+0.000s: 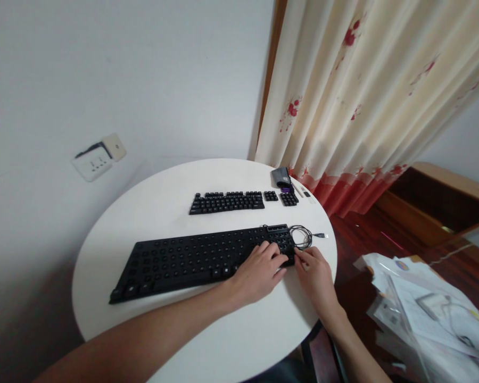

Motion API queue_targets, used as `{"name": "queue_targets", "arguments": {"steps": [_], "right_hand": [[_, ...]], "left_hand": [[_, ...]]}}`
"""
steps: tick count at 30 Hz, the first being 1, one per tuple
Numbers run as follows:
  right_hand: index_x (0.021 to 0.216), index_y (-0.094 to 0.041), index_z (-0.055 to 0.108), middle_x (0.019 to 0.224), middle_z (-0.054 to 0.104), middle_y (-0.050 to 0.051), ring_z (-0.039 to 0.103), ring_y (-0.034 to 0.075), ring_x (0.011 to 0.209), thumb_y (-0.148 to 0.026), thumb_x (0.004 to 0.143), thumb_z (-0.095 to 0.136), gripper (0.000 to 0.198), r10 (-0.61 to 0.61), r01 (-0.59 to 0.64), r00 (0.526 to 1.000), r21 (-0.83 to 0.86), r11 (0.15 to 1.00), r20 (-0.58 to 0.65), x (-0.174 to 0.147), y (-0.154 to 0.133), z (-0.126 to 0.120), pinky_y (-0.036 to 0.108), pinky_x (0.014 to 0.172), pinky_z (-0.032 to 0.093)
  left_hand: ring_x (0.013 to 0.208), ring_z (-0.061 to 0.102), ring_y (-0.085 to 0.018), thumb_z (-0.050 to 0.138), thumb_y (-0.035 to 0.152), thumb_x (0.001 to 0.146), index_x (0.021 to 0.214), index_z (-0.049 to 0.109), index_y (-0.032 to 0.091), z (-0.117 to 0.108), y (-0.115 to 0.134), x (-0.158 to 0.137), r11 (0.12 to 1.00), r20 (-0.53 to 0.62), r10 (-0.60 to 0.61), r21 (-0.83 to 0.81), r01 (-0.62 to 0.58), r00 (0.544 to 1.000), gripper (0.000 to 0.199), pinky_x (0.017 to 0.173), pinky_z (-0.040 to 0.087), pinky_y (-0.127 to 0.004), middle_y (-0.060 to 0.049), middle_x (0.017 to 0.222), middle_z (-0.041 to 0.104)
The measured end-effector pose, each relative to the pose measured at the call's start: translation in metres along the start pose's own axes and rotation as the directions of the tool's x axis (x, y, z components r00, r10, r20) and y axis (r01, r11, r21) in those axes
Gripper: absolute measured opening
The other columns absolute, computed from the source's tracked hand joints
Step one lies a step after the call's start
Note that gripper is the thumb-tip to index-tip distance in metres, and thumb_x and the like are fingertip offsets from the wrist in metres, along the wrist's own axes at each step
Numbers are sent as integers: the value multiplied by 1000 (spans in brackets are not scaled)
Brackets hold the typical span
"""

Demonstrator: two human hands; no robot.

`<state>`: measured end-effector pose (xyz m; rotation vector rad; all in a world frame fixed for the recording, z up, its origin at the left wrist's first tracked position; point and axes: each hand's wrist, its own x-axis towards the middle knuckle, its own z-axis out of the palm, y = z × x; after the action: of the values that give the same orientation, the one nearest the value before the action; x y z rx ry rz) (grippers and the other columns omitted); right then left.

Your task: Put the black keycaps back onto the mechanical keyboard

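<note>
The black keyboard base (191, 256), most of its keycaps off, stretches across the round white table (231, 335), from near eight o'clock to just short of three, taking twelve as the edge farthest from me. I judge it light and stiff, easiest to hold by its long rims or end corners, where the exposed key posts, probably the fragile part, bear no load. My left hand (259, 268) lies half open, palm down, its bent fingers on the number pad; I see nothing gripped in it. My right hand (313, 271), toward three o'clock, brings thumb and fingertips together at the pad's near right corner, and I cannot tell whether anything sits between them. Just beside that end, between two and three, the USB cable (310, 239) lies coiled. Toward half past twelve, the main block of loose keycaps (228, 202) sits in rows; I expect those to be small, hard and a little slippery, best pinched by their sides. A grey pouch (281, 177) rests at one o'clock, with the flowered curtain (335, 96) beyond.
</note>
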<state>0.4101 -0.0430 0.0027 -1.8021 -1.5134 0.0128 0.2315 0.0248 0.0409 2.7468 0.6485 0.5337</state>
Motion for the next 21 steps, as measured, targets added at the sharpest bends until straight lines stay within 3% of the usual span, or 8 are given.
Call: {"name": "queue_targets", "arguments": {"steps": [6,13,21], "right_hand": [[124,-17,65,105,62,11,58,24,97,-14,90,45,39,-95,97,995,-80,992,30,-12,6,-4,39,85,51],[120,-21,67,102,61,10,56,25,95,-5,85,43,46,-100,104,994,-112,988,43,-19,3,-6,40,82,52],[127,-20,62,110,61,11,58,24,101,-9,88,40,46,-51,50,999,-13,999,-8,-23,9,0,42,89,51]], "left_hand": [[100,47,-22,48,31,98,112,63,21,1,0,0,1000,-4,-8,-3,8,1000,23,88,43,-37,-5,101,54],[100,47,-21,48,29,98,111,63,20,2,1,1,1000,-19,-15,-18,15,1000,22,91,43,-38,-6,101,53],[100,48,-21,50,26,97,115,61,21,0,3,1,999,-15,-16,29,16,1000,22,89,43,-37,-5,102,54]]}}
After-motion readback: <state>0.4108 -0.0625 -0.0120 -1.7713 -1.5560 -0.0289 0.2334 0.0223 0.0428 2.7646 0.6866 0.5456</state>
